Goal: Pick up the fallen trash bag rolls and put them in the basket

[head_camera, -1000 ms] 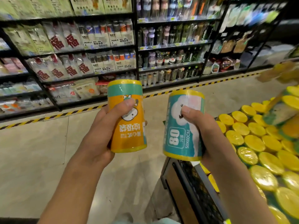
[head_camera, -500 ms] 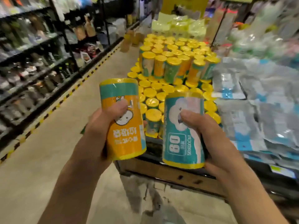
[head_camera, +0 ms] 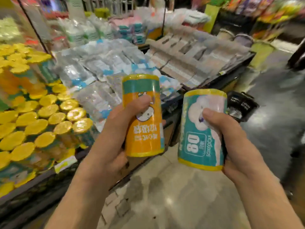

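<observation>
Many stacked rolls [head_camera: 41, 123] beside packets [head_camera: 105, 63]

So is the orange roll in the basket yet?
No. The orange roll is out, held upright in the left hand. The black basket sits on the floor beyond the hands.

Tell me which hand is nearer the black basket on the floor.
Right. The right hand is just below-left of the black basket; the left hand sits farther left.

Basket [head_camera: 242, 105] stands on floor [head_camera: 173, 195], right of display bin [head_camera: 212, 83].
</observation>
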